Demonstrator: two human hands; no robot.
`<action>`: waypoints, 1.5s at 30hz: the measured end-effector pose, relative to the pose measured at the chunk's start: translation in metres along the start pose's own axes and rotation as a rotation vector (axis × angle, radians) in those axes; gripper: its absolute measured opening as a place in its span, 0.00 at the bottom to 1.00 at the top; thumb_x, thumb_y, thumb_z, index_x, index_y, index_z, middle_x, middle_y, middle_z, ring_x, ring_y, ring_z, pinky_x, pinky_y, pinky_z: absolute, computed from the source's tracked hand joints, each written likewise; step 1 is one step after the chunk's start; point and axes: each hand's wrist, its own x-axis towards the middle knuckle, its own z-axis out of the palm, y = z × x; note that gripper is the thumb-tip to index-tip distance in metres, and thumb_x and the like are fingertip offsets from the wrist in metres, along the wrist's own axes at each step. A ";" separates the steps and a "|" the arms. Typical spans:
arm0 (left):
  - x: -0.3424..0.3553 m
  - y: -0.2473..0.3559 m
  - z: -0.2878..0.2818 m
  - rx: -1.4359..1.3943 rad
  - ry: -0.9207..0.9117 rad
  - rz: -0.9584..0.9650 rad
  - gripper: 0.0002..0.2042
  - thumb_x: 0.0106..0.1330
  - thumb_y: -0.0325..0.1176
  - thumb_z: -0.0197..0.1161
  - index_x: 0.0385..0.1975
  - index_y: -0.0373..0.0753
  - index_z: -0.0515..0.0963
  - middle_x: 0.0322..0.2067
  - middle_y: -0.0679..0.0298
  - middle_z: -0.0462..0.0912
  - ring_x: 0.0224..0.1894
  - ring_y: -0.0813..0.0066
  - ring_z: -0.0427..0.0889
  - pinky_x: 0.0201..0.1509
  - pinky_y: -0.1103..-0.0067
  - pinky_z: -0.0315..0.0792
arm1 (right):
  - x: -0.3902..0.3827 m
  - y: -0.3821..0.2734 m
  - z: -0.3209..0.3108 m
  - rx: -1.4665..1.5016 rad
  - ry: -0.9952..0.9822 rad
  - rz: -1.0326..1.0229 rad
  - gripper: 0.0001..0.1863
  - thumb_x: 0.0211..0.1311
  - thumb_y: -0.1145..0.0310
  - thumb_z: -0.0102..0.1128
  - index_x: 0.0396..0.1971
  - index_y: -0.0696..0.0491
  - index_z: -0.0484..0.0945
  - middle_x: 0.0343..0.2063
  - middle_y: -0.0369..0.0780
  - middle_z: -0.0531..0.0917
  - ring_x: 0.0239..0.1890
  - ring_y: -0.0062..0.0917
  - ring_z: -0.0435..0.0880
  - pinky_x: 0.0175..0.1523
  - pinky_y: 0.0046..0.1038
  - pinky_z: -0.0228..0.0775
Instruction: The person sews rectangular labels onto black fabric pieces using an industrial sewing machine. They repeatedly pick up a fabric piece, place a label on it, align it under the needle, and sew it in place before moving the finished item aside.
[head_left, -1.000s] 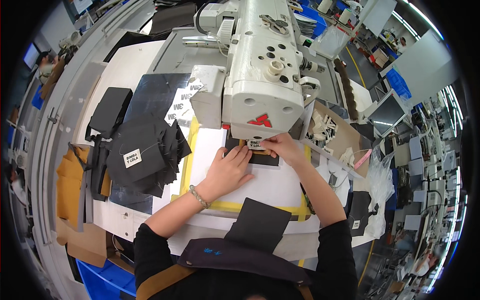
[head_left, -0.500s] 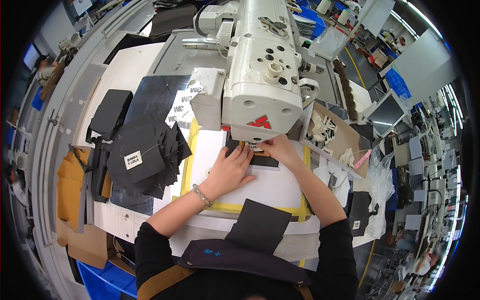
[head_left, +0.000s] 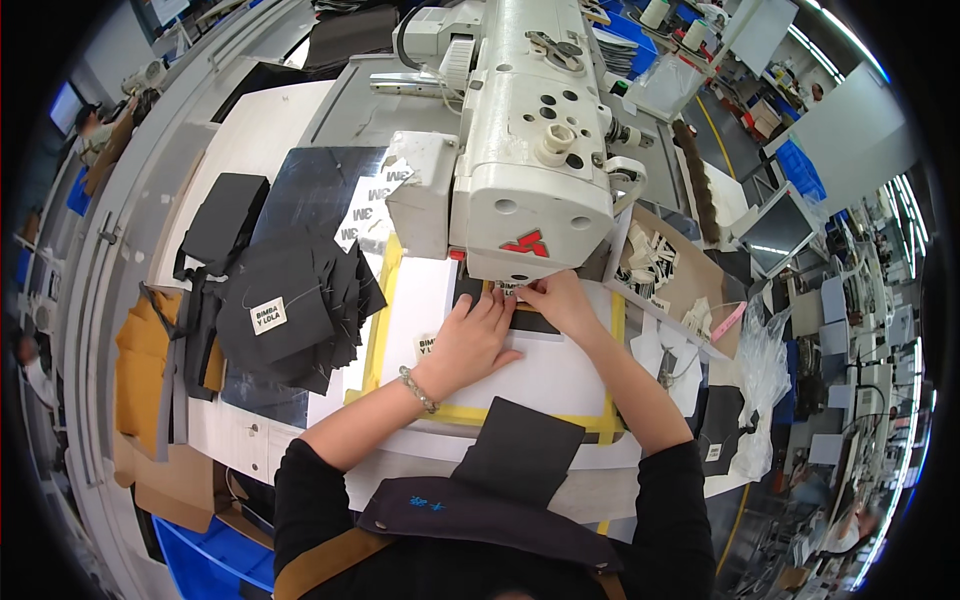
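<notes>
A small cream label with dark print lies on a dark fabric piece under the head of a white sewing machine. My right hand pinches the label's edge with thumb and forefinger. Beside it, my left hand rests flat, fingers stretched out with the tips at the label's left side and the thumb apart. Another cream label lies on the white sheet, partly covered by my left hand. Yellow tape borders the sheet. The machine head hides the label's far part.
Left of the machine sits a pile of dark fabric pieces, one bearing a label. To the right, a cardboard box holds many loose cream labels. A dark fabric piece hangs over the table's near edge. Plastic wrap lies far right.
My left hand has shifted slightly, showing more of the second label beside it. Both hands stay at the label under the machine head. The whole view has moved slightly.
</notes>
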 end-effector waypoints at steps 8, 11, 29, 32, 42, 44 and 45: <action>-0.006 -0.014 -0.010 -0.093 0.024 0.007 0.36 0.59 0.56 0.62 0.60 0.32 0.70 0.58 0.54 0.74 0.59 0.62 0.71 0.61 0.67 0.62 | -0.035 -0.006 -0.005 -0.472 0.191 -0.558 0.11 0.57 0.67 0.65 0.39 0.54 0.83 0.43 0.40 0.80 0.50 0.31 0.76 0.53 0.37 0.67; -0.004 -0.035 -0.010 -0.182 0.008 -0.003 0.36 0.59 0.56 0.63 0.59 0.33 0.69 0.57 0.54 0.74 0.60 0.60 0.70 0.66 0.62 0.60 | -0.036 -0.001 -0.007 -0.507 0.093 -0.682 0.15 0.58 0.65 0.64 0.45 0.52 0.81 0.45 0.38 0.80 0.53 0.30 0.75 0.57 0.35 0.65; -0.002 -0.052 0.001 -0.066 -0.126 -0.049 0.38 0.64 0.61 0.55 0.59 0.29 0.69 0.59 0.52 0.71 0.65 0.58 0.63 0.70 0.61 0.54 | -0.037 0.011 -0.006 -0.528 -0.030 -0.667 0.23 0.63 0.62 0.60 0.59 0.47 0.74 0.55 0.35 0.78 0.60 0.26 0.73 0.65 0.38 0.56; 0.000 -0.052 0.001 -0.073 -0.104 -0.035 0.38 0.64 0.61 0.55 0.60 0.29 0.68 0.59 0.51 0.70 0.65 0.58 0.63 0.70 0.61 0.54 | -0.039 0.014 -0.005 -0.557 -0.002 -0.692 0.23 0.63 0.62 0.60 0.58 0.49 0.74 0.56 0.35 0.78 0.60 0.25 0.73 0.65 0.38 0.56; 0.003 -0.050 -0.005 -0.084 -0.089 -0.051 0.38 0.63 0.61 0.57 0.58 0.29 0.70 0.57 0.53 0.73 0.64 0.60 0.65 0.69 0.62 0.54 | -0.043 0.017 -0.003 -0.583 0.034 -0.650 0.21 0.62 0.63 0.60 0.55 0.50 0.76 0.58 0.36 0.76 0.61 0.25 0.72 0.63 0.40 0.57; 0.003 -0.050 -0.004 -0.076 -0.066 -0.047 0.38 0.62 0.61 0.57 0.58 0.29 0.71 0.56 0.55 0.74 0.63 0.61 0.66 0.69 0.62 0.55 | -0.043 0.017 -0.003 -0.582 0.034 -0.660 0.21 0.61 0.63 0.60 0.55 0.51 0.76 0.58 0.37 0.76 0.61 0.26 0.72 0.63 0.39 0.57; 0.003 -0.050 -0.005 -0.077 -0.085 -0.055 0.37 0.62 0.60 0.57 0.57 0.29 0.71 0.55 0.55 0.75 0.63 0.61 0.66 0.68 0.62 0.55 | -0.043 0.017 -0.004 -0.581 0.034 -0.665 0.21 0.61 0.63 0.60 0.55 0.51 0.76 0.57 0.37 0.76 0.61 0.27 0.72 0.63 0.39 0.58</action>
